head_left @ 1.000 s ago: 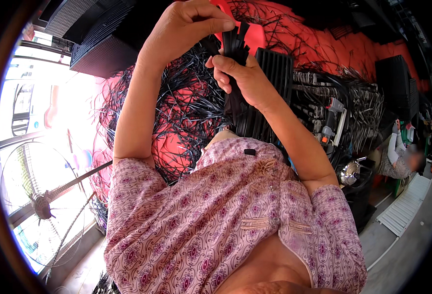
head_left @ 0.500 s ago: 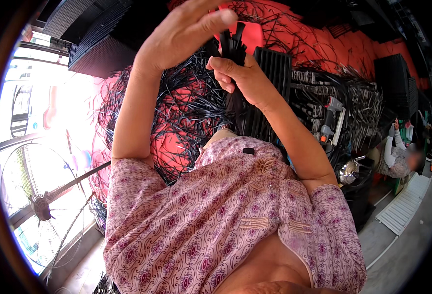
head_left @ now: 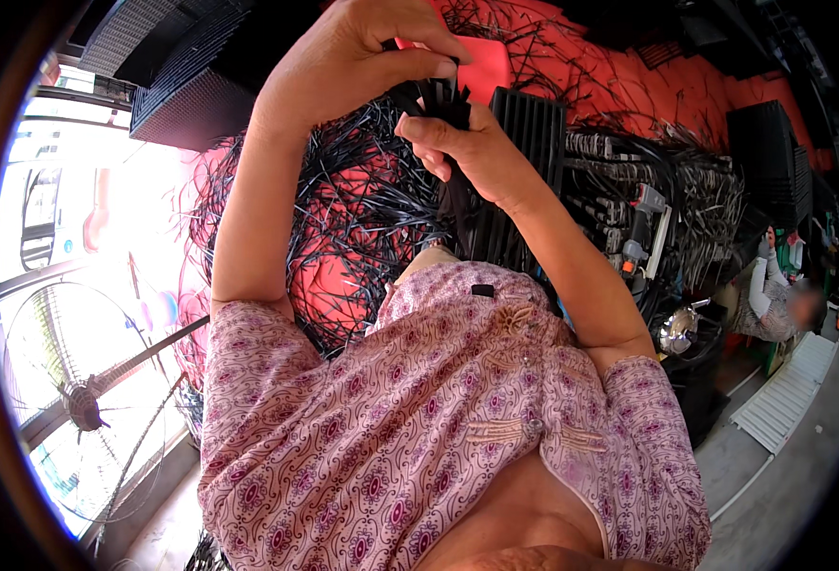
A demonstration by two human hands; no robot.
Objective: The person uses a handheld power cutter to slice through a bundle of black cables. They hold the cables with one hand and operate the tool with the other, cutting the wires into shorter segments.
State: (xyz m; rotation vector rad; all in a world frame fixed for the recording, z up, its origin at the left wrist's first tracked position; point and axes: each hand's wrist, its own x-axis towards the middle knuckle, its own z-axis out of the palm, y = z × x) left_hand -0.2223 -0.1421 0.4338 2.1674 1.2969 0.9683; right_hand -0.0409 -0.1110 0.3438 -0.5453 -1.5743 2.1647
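A bunch of black strips point(head_left: 446, 107) is gripped upright in the curled fingers of the right hand point(head_left: 472, 150). At its top, the left hand's point(head_left: 329, 71) thumb and fingers are held nearly together; whether a strip is pinched cannot be told. Loose strands point(head_left: 367, 214) are strewn below.

A bundle of strips point(head_left: 449, 107) stands in the right hand point(head_left: 475, 150), the left hand point(head_left: 351, 71) at its top. Left of it lies a heap of strips point(head_left: 372, 195); right, a stack point(head_left: 524, 133), then a power tool point(head_left: 646, 224). A fan point(head_left: 82, 404) is far left, another person point(head_left: 774, 312) far right.
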